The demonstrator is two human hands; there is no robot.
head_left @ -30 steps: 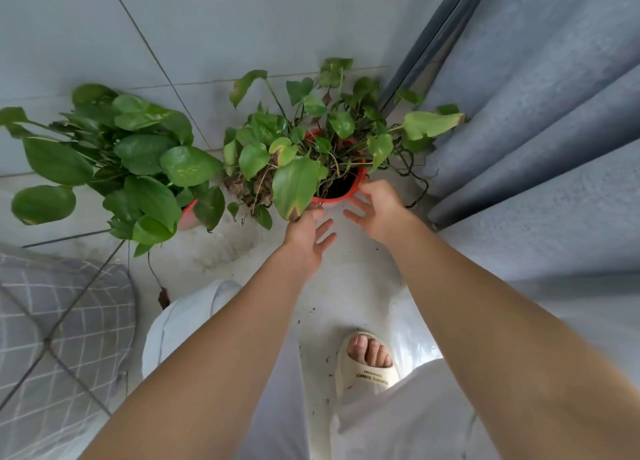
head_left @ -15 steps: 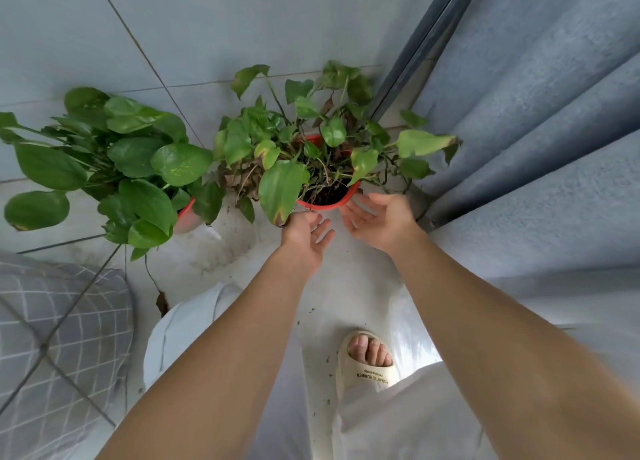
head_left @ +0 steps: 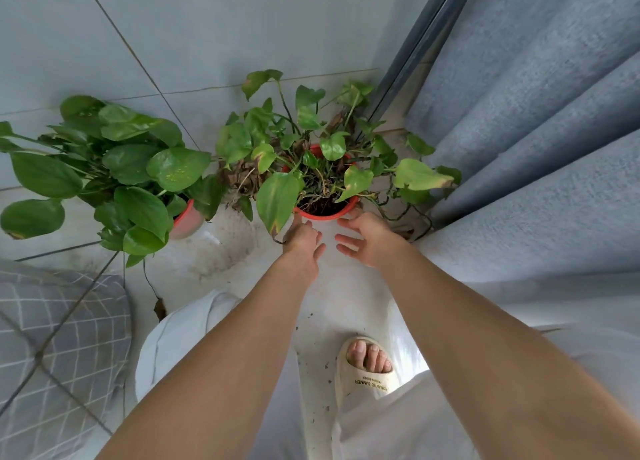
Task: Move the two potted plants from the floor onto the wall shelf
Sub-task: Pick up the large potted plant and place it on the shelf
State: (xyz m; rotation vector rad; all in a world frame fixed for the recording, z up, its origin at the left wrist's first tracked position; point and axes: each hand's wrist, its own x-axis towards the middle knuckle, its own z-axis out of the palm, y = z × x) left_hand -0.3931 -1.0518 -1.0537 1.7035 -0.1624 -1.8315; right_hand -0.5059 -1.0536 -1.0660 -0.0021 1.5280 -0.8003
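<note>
On the floor, two hands reach the right plant [head_left: 311, 169].
Left hand [head_left: 303, 241] and right hand [head_left: 369, 240] are open beside its red pot [head_left: 325, 215], holding nothing.

— Where do the two plants stand?

— On the pale floor by the wall. The right potted plant [head_left: 322, 179] sits upright in an orange-red pot (some leaves yellowed, some brown and dry).

— And the other?

— The left potted plant [head_left: 114, 172], just beside it, has broad glossy leaves hiding most of its pot.
</note>
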